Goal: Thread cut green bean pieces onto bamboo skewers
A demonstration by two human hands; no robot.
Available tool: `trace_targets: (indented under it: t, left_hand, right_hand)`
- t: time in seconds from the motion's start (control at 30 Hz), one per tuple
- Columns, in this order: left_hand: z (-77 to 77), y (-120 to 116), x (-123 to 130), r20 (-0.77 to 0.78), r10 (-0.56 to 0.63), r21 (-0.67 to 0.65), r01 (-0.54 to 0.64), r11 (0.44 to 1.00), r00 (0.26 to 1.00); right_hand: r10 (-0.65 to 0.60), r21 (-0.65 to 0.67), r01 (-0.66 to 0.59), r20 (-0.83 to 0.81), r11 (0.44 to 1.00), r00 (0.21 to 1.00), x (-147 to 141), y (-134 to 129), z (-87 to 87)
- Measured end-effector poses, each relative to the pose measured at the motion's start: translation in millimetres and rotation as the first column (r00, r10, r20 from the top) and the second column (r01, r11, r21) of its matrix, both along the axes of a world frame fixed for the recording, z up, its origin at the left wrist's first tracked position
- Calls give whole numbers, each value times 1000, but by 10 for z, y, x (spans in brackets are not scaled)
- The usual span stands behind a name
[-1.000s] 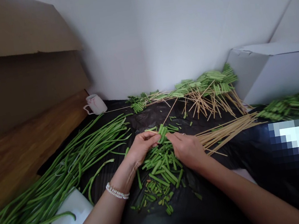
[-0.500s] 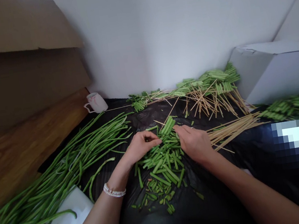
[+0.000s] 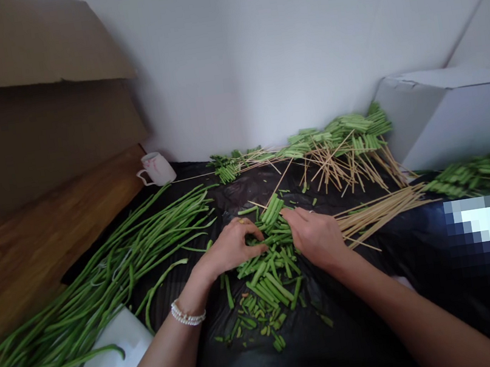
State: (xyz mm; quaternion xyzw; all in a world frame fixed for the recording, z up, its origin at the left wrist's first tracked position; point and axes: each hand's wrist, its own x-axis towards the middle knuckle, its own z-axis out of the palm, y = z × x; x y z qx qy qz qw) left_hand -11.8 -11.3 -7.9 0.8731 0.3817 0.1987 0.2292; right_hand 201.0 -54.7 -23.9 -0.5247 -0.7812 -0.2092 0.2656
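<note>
My right hand (image 3: 316,235) pinches a part-loaded skewer (image 3: 272,208); my left hand (image 3: 232,245), fingers parted, is at the cut bean pieces (image 3: 273,287). Loaded skewers (image 3: 349,127) lie beyond; long beans (image 3: 99,285) remain uncut.

Black sheet (image 3: 272,366): thin plastic, I'd say, creased, with a soft gloss.
Sticks (image 3: 382,211): bare wood, dry and matt.
Cut stalks (image 3: 279,289): smooth skin, faint sheen.
Mug (image 3: 160,169): looks ceramic, smooth.
Brown box (image 3: 43,125): dull cardboard.
White box (image 3: 421,126): smooth card, seemingly.
Bracelet (image 3: 187,317): pearly, polished beads.
Wall (image 3: 226,57): smooth, matt.
</note>
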Motion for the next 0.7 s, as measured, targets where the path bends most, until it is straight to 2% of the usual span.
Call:
trace_targets:
  t: [0.1,0.2,0.37,0.43,0.5,0.6,0.7]
  left_hand:
    - [-23,9,48,51,87,59,-89,994,995]
    - [-33,36,52,171,201,59,-214,975,965]
    - [-44,87,29,326,386,-49,-393,918,863]
    - [-36,96,41,400,451,-159,-424,892,798]
    - [-12,95,62,514,511,-360,-367,858,689]
    - [50,82,87,636,609,-647,-102,755,473]
    - [104,71,89,654,675,-743,126,657,342]
  right_hand:
    - [-3,4,3,3,1000,1000,-3,-2,3]
    - [-5,0,5,-3,1000,1000,-6,-4,7]
    - [-4,-22,4,-13,1000,1000,-10,-9,17]
    - [-11,-28,11,-15,1000,1000,-11,-11,20]
    - [-14,-30,13,-17,999,1000,-13,-12,18]
    - [2,-38,-3,-19,999,1000,-18,-14,10]
    - [13,-61,-15,-19,998,1000,-28,-18,7]
